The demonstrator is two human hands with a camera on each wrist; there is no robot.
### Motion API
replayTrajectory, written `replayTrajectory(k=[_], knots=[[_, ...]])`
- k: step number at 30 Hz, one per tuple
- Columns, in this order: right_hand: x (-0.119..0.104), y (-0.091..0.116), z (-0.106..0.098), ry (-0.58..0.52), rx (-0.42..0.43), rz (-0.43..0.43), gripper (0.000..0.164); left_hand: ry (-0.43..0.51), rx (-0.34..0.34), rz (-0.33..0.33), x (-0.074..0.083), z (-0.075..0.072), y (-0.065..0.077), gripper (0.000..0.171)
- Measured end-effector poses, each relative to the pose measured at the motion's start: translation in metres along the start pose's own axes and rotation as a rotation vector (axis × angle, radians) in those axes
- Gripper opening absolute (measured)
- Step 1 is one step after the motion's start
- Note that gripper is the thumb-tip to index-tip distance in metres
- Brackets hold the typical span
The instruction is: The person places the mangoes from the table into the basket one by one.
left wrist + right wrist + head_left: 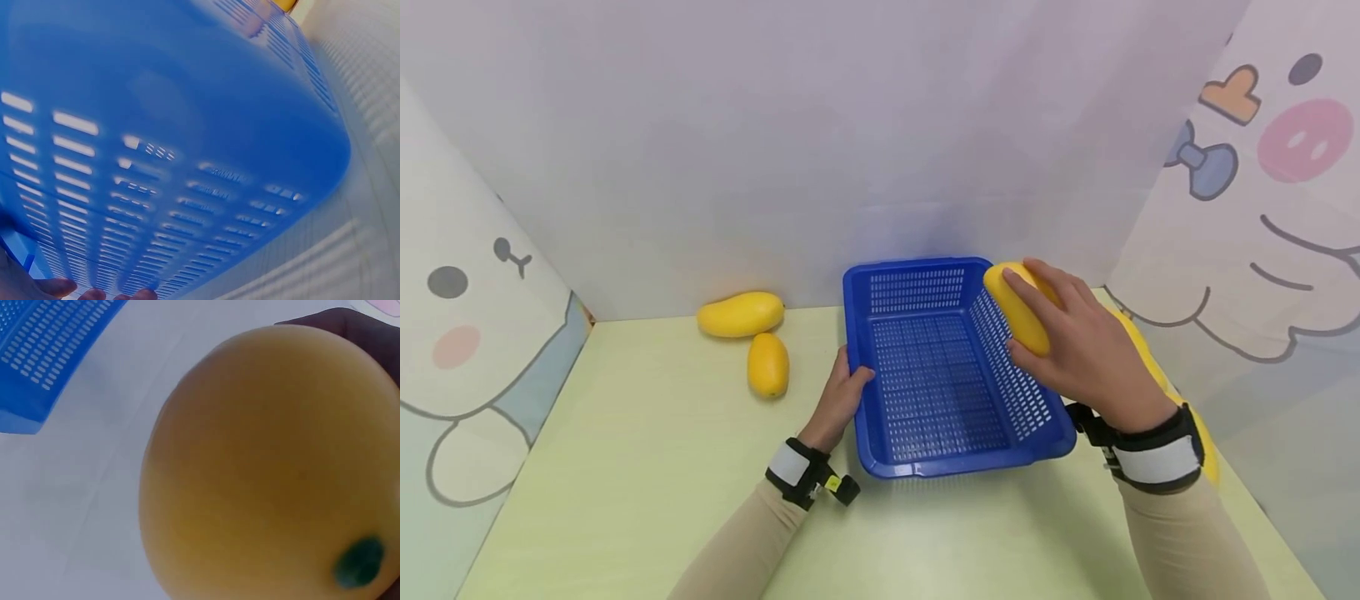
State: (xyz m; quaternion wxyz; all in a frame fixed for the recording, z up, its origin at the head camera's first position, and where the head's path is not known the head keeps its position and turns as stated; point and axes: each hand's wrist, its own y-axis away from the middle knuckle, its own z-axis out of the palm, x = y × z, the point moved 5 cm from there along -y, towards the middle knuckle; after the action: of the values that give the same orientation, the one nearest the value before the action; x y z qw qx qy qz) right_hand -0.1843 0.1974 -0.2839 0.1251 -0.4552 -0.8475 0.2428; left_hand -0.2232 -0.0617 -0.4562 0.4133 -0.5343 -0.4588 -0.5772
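A blue slotted plastic basket (pixel 928 383) is in the middle of the head view. My left hand (pixel 837 402) grips its left rim, thumb over the edge. The left wrist view shows the basket's outer side close up, with fingertips (pixel 92 294) against it at the bottom. My right hand (pixel 1078 346) holds a yellow mango (pixel 1017 310) above the basket's right wall. Filling much of the right wrist view, that mango shows a dark green spot (pixel 359 562) at one end, and part of the basket (pixel 53 350) appears at upper left.
Two more mangoes lie left of the basket, one lengthwise near the wall (pixel 741 315) and one nearer (pixel 768 365). Further yellow fruit (pixel 1207 446) is partly hidden behind my right arm. Cartoon-printed sheets enclose the pale green table (pixel 647 433) on three sides.
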Motion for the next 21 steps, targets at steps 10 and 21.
replayTrajectory(k=[10,21], knots=[[-0.007,-0.024,0.009,-0.077,-0.015,-0.08,0.074,-0.021,-0.014,0.002,0.027,0.003,0.015,0.06],[-0.026,-0.053,0.028,-0.143,-0.004,-0.218,0.07,-0.021,-0.019,0.006,0.029,0.002,0.015,0.059]])
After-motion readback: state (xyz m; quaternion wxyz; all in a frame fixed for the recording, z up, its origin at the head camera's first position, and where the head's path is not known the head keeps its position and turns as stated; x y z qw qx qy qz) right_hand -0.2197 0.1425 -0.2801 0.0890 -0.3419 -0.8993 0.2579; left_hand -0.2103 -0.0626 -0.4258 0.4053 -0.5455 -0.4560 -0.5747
